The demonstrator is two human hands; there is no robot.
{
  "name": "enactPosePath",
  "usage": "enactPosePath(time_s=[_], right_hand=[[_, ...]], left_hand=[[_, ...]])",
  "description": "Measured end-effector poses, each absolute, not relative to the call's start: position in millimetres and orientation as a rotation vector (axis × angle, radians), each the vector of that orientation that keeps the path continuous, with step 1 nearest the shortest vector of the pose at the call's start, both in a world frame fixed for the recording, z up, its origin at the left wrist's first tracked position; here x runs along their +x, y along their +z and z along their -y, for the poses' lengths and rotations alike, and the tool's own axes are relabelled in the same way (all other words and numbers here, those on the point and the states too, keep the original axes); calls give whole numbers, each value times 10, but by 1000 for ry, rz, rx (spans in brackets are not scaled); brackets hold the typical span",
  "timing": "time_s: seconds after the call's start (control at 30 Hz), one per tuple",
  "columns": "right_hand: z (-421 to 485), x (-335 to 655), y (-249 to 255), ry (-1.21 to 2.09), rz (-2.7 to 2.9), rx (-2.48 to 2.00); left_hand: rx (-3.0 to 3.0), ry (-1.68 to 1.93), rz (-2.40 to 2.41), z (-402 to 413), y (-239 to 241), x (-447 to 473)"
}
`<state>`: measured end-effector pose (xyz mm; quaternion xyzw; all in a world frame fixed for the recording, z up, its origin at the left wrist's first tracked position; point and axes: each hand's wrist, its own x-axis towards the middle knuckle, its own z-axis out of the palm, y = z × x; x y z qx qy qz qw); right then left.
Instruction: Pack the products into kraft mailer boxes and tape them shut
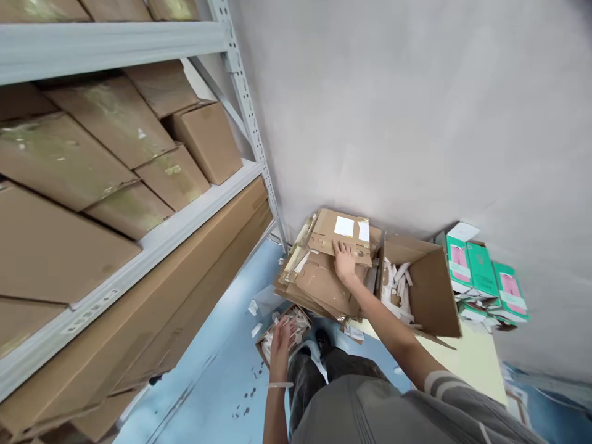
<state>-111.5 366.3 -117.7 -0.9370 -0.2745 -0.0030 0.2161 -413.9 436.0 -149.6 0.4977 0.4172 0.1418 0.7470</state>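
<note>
My right hand rests on a stack of flattened cardboard boxes, its fingers stretched out over the lower edge of the top piece. That top flattened box bears white labels. Beneath it lie more cardboard sheets, some with tape along their edges. My left hand hangs lower down with its fingers extended and nothing held. Below that hand on the floor is an open carton of torn white scraps, partly covered by the hand.
Right of the stack stands an open cardboard box with crumpled white paper inside. Green and pink boxes sit beyond it against the wall. A metal shelf rack loaded with cartons rises at left. Paper scraps lie on the blue floor.
</note>
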Motion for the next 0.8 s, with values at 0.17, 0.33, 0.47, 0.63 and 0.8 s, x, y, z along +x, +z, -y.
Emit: enactPosePath(time_s=[0.17, 0.33, 0.47, 0.63, 0.8], right_hand=[[-3307, -1304, -387, -244, 514, -2285], [-2736, -1964, 149, -421, 26, -1821], [-2189, -2621, 193, -418, -333, -1498], [-1472, -3463, 72, -455, -498, -1262], [-708, -4292, 1, -625, -668, -1103]], left_hand=[[1177, 141, -695, -4651, -1401, -3813], [1324, 31, -470, -4970, -1235, -3676], [1421, 15, -355, -5082, -1120, -3576], [1593, 28, -178, -4622, -788, -3357], [1672, -5, 75, -3658, -437, -3278]])
